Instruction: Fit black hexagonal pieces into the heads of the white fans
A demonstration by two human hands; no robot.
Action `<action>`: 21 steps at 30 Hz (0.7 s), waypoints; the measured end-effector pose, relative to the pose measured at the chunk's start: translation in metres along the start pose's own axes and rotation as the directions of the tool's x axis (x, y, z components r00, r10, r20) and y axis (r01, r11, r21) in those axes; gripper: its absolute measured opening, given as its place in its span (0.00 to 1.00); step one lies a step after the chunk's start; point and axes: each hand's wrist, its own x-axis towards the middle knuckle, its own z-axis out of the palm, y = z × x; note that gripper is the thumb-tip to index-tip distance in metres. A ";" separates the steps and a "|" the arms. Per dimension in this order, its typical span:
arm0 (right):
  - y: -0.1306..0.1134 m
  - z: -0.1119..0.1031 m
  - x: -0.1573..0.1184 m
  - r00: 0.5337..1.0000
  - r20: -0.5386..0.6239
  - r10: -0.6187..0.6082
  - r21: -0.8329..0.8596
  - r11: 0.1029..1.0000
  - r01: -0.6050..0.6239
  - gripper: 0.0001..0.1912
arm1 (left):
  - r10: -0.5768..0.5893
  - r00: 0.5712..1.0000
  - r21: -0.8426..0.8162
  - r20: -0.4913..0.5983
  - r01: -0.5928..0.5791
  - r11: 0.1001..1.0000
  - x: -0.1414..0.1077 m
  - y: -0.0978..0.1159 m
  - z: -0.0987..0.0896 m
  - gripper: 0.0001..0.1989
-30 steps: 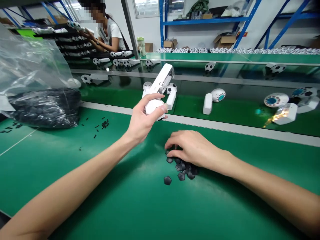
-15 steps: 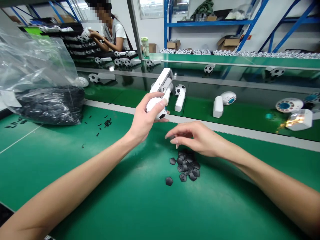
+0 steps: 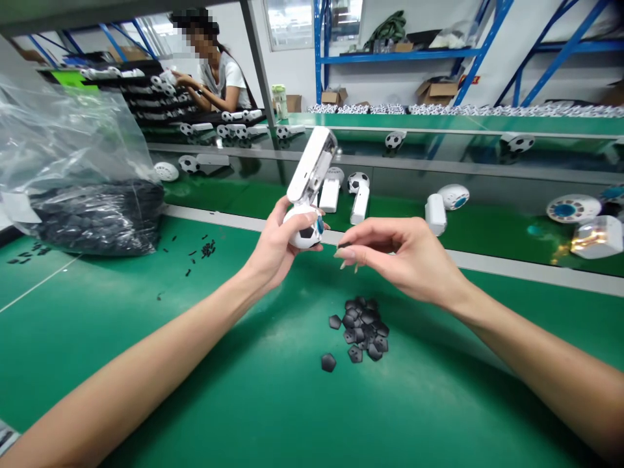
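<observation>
My left hand (image 3: pixel 277 240) is closed around the ball end of a white device with a soccer-ball head (image 3: pixel 305 229); its long white body tilts up and away. A blue spot shows on the ball's right side. To the right, my right hand (image 3: pixel 394 257) pinches a small black piece (image 3: pixel 345 246) between thumb and forefinger, mostly hidden by the fingers. The two hands are apart. Below my right hand lies a pile of black pentagon pieces (image 3: pixel 365 328) on the green table (image 3: pixel 234 390), with two loose pentagons beside it.
A clear plastic bag of black parts (image 3: pixel 97 214) stands at the left, near scattered small black bits (image 3: pixel 208 249). Beyond the pale table edge, a conveyor (image 3: pixel 390 227) carries several white soccer-ball devices (image 3: pixel 359 195). A co-worker (image 3: pixel 219 81) handles similar devices at the back left.
My left hand has turned the device so the blue spot faces right. My right hand has risen slightly from above the pile, its fingers closed on a black piece. Devices on the conveyor have shifted.
</observation>
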 end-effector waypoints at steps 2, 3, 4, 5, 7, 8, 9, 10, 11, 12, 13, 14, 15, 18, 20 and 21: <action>-0.001 -0.001 0.001 0.997 -0.059 -0.042 0.008 0.999 0.042 0.04 | -0.036 0.999 -0.013 0.024 0.036 0.999 0.001 0.001 -0.001 0.26; -0.002 -0.001 0.001 0.993 -0.090 -0.070 0.004 0.997 0.071 0.03 | -0.051 0.998 -0.024 0.039 0.051 0.998 0.001 0.001 -0.001 0.25; -0.002 -0.001 0.001 0.989 -0.116 -0.095 -0.004 0.995 0.095 0.02 | -0.066 0.996 -0.035 0.054 0.068 0.997 0.001 0.001 -0.001 0.25; -0.002 -0.001 0.001 0.985 -0.134 -0.111 -0.010 0.994 0.111 0.02 | -0.078 0.995 -0.049 0.068 0.082 0.995 0.000 0.001 0.000 0.26; -0.002 -0.001 0.001 0.984 -0.140 -0.112 -0.018 0.994 0.111 0.04 | -0.100 0.991 -0.077 0.094 0.108 0.991 -0.001 -0.001 0.001 0.28; -0.001 -0.001 0.001 0.985 -0.137 -0.102 -0.018 0.995 0.101 0.05 | -0.109 0.989 -0.092 0.104 0.118 0.989 -0.002 -0.002 0.001 0.29; 0.000 -0.001 0.002 0.987 -0.131 -0.095 -0.018 0.995 0.094 0.06 | -0.113 0.987 -0.107 0.112 0.125 0.986 -0.003 -0.004 0.002 0.30; 0.001 -0.001 0.002 0.987 -0.125 -0.098 -0.019 0.995 0.096 0.06 | -0.114 0.987 -0.122 0.117 0.128 0.984 -0.003 -0.006 0.002 0.30; 0.002 -0.001 0.002 0.987 -0.119 -0.109 -0.025 0.994 0.106 0.05 | -0.113 0.986 -0.133 0.121 0.129 0.983 -0.003 -0.007 0.002 0.31; 0.004 -0.001 0.003 0.985 -0.113 -0.127 -0.036 0.992 0.124 0.04 | -0.112 0.986 -0.141 0.126 0.129 0.982 -0.003 -0.009 0.001 0.31; 0.005 -0.001 0.003 0.983 -0.105 -0.150 -0.050 0.988 0.146 0.04 | -0.109 0.986 -0.145 0.128 0.128 0.981 -0.003 -0.011 0.001 0.30; 0.006 -0.001 0.004 0.980 -0.096 -0.173 -0.066 0.984 0.168 0.05 | -0.106 0.986 -0.145 0.128 0.124 0.982 -0.003 -0.012 0.001 0.30; 0.007 -0.001 0.004 0.977 -0.089 -0.194 -0.083 0.979 0.187 0.06 | -0.099 0.987 -0.141 0.124 0.116 0.983 -0.003 -0.013 0.001 0.30; 0.008 -0.001 0.004 0.967 -0.089 -0.238 -0.129 0.966 0.226 0.06 | -0.059 0.993 -0.118 0.099 0.070 0.991 -0.003 -0.015 0.002 0.31; 0.008 -0.001 0.004 0.966 -0.093 -0.242 -0.140 0.964 0.228 0.05 | -0.034 0.995 -0.104 0.090 0.043 0.994 -0.004 -0.015 0.004 0.31; 0.008 0.000 0.003 0.967 -0.093 -0.235 -0.132 0.966 0.222 0.05 | -0.030 0.995 -0.099 0.090 0.039 0.994 -0.005 -0.016 0.004 0.30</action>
